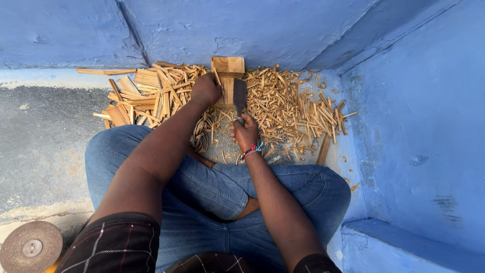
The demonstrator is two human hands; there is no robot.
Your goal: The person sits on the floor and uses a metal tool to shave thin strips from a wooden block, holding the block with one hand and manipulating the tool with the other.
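Far left: a round grinding disc [31, 247] is lying at the near edge, flat wood slats [132, 96] piling beyond. Centre: my left hand [205, 90] is closing its fingers around a thin stick [217, 77] against the upright wooden block [228, 81]. My right hand [245, 132] is gripping the cleaver [239, 96], blade beside the block. Right: split sticks [298, 108] are crowding toward the blue wall [419, 126], leaving bare floor only near my knees.

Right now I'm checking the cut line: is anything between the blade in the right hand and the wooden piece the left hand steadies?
Nothing visible. The blade in the right hand lies right beside the wooden piece that the left hand steadies; wood strips lie around them.
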